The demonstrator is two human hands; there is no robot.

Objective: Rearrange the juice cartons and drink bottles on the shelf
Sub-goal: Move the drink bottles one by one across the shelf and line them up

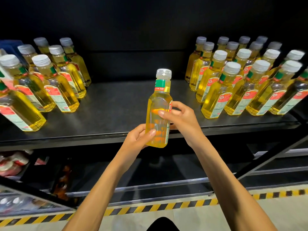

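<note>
A yellow drink bottle with a white cap and a green neck band is held upright over the front edge of the black shelf. My left hand grips its base from the left. My right hand holds its middle from the right, thumb across the front. A group of matching bottles stands on the shelf's left part. A larger group fills the right part. The shelf's middle strip between the groups is bare.
A lower shelf sits under the black one, with red and white packets at its left and a brown bottle beside them. A yellow-and-black hazard stripe runs along the floor.
</note>
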